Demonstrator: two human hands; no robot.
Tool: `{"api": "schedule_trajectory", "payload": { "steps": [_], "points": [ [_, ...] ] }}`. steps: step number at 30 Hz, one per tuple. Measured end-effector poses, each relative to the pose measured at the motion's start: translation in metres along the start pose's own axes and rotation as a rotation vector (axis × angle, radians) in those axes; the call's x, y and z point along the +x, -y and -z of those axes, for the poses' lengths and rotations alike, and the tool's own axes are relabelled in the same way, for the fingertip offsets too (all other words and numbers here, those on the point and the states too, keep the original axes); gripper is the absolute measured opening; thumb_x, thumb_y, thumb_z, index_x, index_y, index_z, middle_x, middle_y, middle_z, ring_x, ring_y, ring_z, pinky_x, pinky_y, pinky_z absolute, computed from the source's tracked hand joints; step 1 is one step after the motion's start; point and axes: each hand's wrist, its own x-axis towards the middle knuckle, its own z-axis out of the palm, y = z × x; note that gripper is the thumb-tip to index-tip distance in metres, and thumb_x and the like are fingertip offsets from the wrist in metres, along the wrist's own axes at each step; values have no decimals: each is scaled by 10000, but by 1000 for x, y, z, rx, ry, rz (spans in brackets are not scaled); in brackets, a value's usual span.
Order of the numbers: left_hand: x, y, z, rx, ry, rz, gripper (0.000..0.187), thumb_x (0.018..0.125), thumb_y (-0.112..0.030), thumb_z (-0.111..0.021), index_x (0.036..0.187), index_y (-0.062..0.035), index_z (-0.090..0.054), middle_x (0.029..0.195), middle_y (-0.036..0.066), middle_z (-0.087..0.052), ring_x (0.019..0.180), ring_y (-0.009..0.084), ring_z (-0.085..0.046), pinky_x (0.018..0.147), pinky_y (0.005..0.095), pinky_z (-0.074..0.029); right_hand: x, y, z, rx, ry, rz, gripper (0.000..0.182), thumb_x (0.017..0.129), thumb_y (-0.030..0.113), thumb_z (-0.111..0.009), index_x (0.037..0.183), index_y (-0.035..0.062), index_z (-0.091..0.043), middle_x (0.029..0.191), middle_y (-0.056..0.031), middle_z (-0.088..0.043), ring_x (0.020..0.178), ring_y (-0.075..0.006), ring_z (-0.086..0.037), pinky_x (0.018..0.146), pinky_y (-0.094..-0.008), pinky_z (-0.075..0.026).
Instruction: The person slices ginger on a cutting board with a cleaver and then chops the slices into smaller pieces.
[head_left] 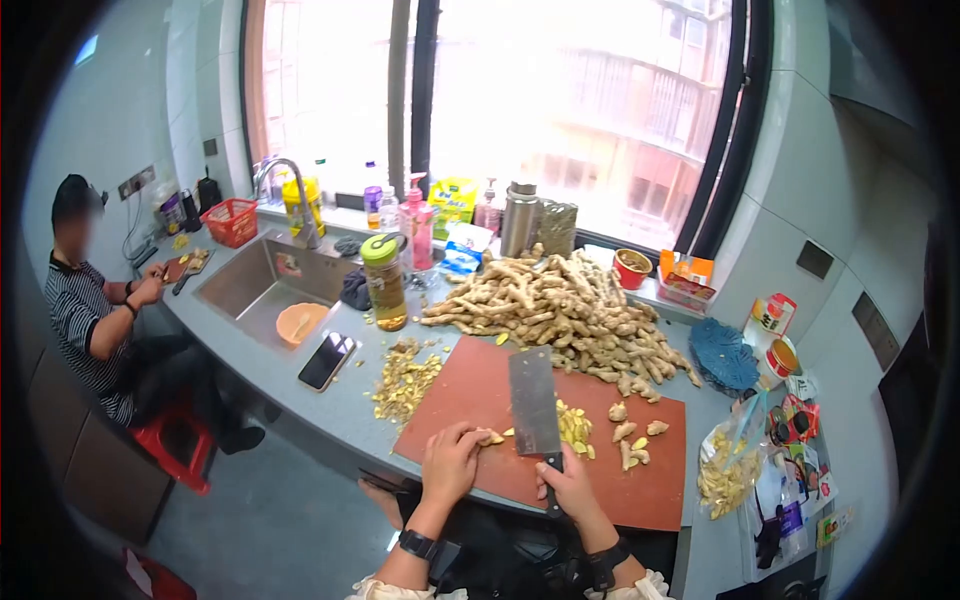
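Observation:
My right hand [568, 485] is wrapped round the black handle of a cleaver [534, 400], whose broad blade points away from me over the brown cutting board [640, 500]. To its left, my left hand [453, 462] has its fingers curled on a piece of ginger [490, 437] at the board's near side. Yellow ginger slices [577, 430] lie just right of the blade, partly hidden by it. Several ginger chunks [625, 431] sit farther right on the board. Behind the board rises a big heap of whole ginger [560, 310].
Ginger scraps [408, 382] lie left of the board, near a phone [327, 360] and a green-lidded bottle [383, 283]. The sink [235, 293] holds a pinkish bowl [302, 324]. A bag of slices [727, 468] stands right. At far left, a person [95, 310] sits on a red stool [172, 445].

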Motion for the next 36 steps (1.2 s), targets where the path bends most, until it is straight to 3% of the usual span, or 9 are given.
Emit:
{"api": "schedule_trajectory", "payload": {
  "steps": [17,20,36],
  "points": [
    [-4,1,-2,46,20,22,243,862,-87,-717,1087,-175,-737,1116,35,-672,1103,280,-625,931,431,-449,-2,0,2,-44,49,7,424,1001,113,-654,1376,14,-482,820,-38,-597,637,-110,-599,586,-263,-513],
    [-4,1,-1,36,18,25,242,859,-85,-717,1083,-174,-736,1114,33,-672,1103,279,-624,926,427,-450,-3,-1,0,-14,36,36,395,994,129,-662,1340,12,-512,796,-29,-585,579,-96,-580,543,-251,-495],
    [-1,0,0,36,11,11,239,850,-94,-737,1075,-173,-751,1096,53,-675,1080,293,-629,874,446,-456,-3,2,0,-7,45,-1,376,995,100,-657,1329,18,-506,810,-41,-605,617,-107,-601,581,-258,-512]
  ]
}}
